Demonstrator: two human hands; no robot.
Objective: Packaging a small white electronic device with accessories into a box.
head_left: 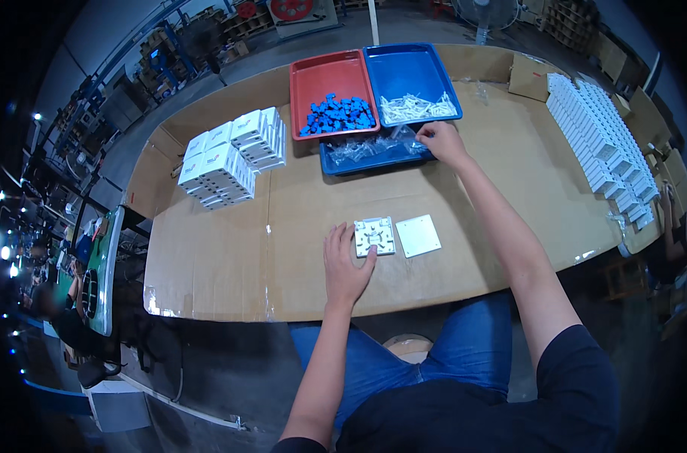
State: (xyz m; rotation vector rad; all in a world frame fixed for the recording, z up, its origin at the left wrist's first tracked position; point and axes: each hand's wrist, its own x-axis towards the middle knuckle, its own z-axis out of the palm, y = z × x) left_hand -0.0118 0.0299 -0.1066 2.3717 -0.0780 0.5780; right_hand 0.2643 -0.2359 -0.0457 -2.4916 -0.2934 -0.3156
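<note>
On the cardboard table in front of me lies an open square white plastic box (375,237) with small moulded parts inside. My left hand (346,264) holds it at the left, the thumb over its lower edge and the fingers along its side. Just right of it is a flat square white cover (418,235), with small holes near its corners. My right hand (442,142) reaches to the right end of a shallow blue tray (343,167) of small clear plastic bags (366,147). Its fingers are pinched together on a clear bag, partly hidden by the hand.
Behind that tray stand a red tray (325,72) of small blue pieces and a blue tray (404,68) of slim white pieces. Stacked white boxes (226,162) stand left; long rows of white boxes (604,151) line the right. Cardboard walls (151,166) edge the table.
</note>
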